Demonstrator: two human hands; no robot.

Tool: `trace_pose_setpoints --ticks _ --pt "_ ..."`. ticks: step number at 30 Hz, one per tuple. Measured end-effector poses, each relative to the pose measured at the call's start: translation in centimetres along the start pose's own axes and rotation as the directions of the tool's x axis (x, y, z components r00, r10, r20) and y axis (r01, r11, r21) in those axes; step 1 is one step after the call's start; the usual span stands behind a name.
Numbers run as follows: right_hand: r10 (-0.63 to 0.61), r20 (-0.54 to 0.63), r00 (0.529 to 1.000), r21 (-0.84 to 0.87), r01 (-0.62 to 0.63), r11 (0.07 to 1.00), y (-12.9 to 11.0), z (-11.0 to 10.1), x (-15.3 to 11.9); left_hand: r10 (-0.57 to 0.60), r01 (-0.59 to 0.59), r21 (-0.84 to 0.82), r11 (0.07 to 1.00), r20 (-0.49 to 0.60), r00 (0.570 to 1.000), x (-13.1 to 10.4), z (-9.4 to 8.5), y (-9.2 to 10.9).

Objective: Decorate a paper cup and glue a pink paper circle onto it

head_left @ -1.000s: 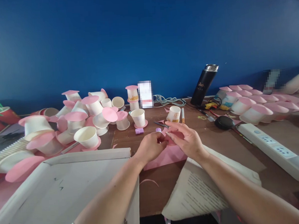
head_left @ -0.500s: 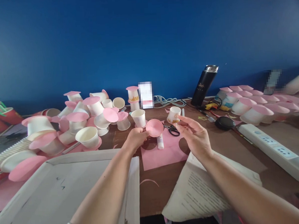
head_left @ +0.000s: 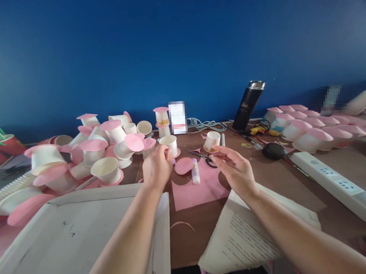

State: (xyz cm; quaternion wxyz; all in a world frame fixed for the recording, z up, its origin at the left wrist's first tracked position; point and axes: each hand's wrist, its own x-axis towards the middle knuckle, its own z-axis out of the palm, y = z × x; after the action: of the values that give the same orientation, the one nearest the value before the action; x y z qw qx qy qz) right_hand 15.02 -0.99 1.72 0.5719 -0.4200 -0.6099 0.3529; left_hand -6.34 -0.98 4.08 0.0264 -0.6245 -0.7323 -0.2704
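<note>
My left hand is closed in front of a white paper cup that stands on a pink disc; its fingertips overlap the cup's lower left side, and what they pinch is hidden. My right hand has thumb and fingertips close together beside the black scissors, below a small patterned cup; anything between the tips is too small to tell. Between my hands a pink paper disc lies beside a glue stick, over a pink sheet with round cut-outs.
Many cups with pink discs crowd the left, behind a white box lid. At the right are a black bottle, a round black object, a power strip and rows of cups. A printed paper lies in front.
My left hand has let go of the pink disc, which now lies by the glue stick, and has moved up and left to the white cup. My right hand has barely moved.
</note>
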Motion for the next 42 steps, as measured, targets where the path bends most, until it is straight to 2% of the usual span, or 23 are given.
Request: trace_pose_setpoints --ticks 3,8,14,18,22,27,29,32,36,39,42 --pt "-0.004 0.009 1.0 -0.007 0.004 1.0 0.2 0.1 0.0 0.047 -0.044 0.045 0.998 -0.075 0.996 1.0 0.4 -1.3" --pt "-0.014 0.014 1.0 -0.017 0.014 1.0 0.4 0.2 -0.1 0.101 -0.1 0.084 0.991 -0.013 0.995 1.8 1.7 -2.6" --pt "-0.009 0.0 1.0 -0.015 0.009 1.0 0.1 0.2 -0.2 0.137 -0.134 0.076 0.988 -0.047 0.989 1.6 2.0 -2.8" --pt "0.059 -0.139 0.989 0.071 -0.05 0.996 0.1 -0.2 0.6 0.118 -0.112 0.094 0.989 -0.059 0.991 1.5 1.9 -2.6" --pt "0.127 -0.311 0.942 0.153 -0.083 0.985 0.6 -1.0 1.9 0.094 -0.08 0.117 0.99 -0.117 0.989 1.3 2.0 -2.2" --pt "0.04 -0.408 0.912 0.06 -0.016 0.998 0.8 -1.6 3.5 0.15 -0.128 0.134 0.983 -0.167 0.974 0.7 2.0 -1.2" --pt "-0.003 -0.389 0.921 -0.038 -0.013 0.999 0.6 -1.5 4.5 0.167 -0.146 0.135 0.98 -0.153 0.974 0.4 2.0 -0.8" --pt "-0.072 -0.283 0.956 -0.184 0.019 0.983 0.5 -1.1 6.8 0.173 -0.16 0.122 0.98 -0.108 0.979 0.1 1.9 -0.5" --pt "-0.19 -0.229 0.955 -0.339 0.105 0.935 1.6 -0.6 10.6 0.186 -0.178 0.09 0.98 -0.085 0.979 -0.1 1.8 -0.6" --pt "-0.254 -0.133 0.958 -0.505 0.156 0.849 2.8 0.1 12.6 0.197 -0.191 0.079 0.978 -0.079 0.977 -0.2 1.8 -0.9" --pt "-0.29 -0.009 0.957 -0.661 0.212 0.72 3.5 1.1 13.4 0.212 -0.205 0.085 0.975 -0.073 0.975 -0.2 1.8 -1.2"
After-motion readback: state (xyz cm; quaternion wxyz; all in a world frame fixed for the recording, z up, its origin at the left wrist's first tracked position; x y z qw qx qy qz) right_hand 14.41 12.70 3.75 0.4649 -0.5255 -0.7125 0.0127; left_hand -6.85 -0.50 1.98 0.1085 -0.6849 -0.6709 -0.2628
